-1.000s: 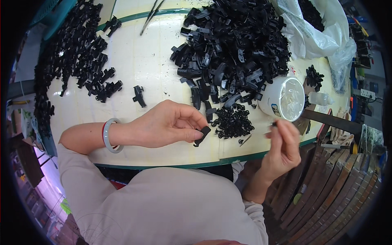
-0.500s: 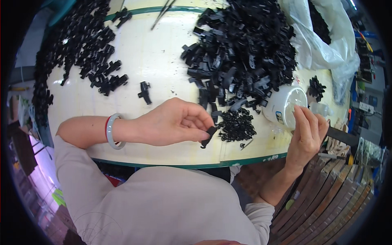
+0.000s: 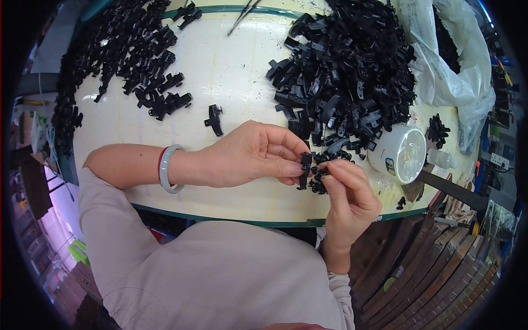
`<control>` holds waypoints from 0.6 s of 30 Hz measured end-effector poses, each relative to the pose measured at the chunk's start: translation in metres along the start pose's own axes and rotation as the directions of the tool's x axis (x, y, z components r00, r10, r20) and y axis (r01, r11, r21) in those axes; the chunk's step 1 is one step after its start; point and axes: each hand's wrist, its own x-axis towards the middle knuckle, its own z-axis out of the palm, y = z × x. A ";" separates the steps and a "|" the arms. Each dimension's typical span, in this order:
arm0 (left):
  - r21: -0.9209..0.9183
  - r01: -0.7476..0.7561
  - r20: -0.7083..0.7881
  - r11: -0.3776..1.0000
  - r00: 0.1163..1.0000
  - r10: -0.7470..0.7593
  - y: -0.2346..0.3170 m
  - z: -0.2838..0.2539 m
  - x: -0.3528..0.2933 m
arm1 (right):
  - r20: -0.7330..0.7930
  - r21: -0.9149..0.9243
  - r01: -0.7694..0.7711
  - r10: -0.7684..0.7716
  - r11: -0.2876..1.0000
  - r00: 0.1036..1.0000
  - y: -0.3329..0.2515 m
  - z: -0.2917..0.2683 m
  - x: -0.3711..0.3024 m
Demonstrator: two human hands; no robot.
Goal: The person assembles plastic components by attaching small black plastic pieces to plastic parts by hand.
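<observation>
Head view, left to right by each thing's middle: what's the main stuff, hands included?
Left heap of black parts → lone black part → left hand → black part it holds → right hand → white tub → small cluster of black parts.
</observation>
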 end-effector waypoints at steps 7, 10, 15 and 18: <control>0.001 -0.046 -0.014 0.999 0.999 0.046 -0.003 -0.001 -0.001 | 0.015 0.073 -0.022 0.021 0.997 1.000 0.005 0.006 0.000; 0.014 -0.075 -0.014 0.997 0.997 0.075 -0.004 0.000 -0.001 | 0.016 0.056 -0.016 0.015 0.998 1.000 0.006 0.007 0.000; 0.012 -0.090 -0.018 0.996 0.996 0.090 -0.004 0.001 -0.001 | 0.014 0.035 -0.009 0.008 0.999 1.000 0.004 0.008 0.001; 0.029 -0.094 -0.018 0.995 0.995 0.094 -0.005 0.001 0.000 | 0.018 -0.021 0.016 -0.016 1.000 1.000 0.004 0.008 0.002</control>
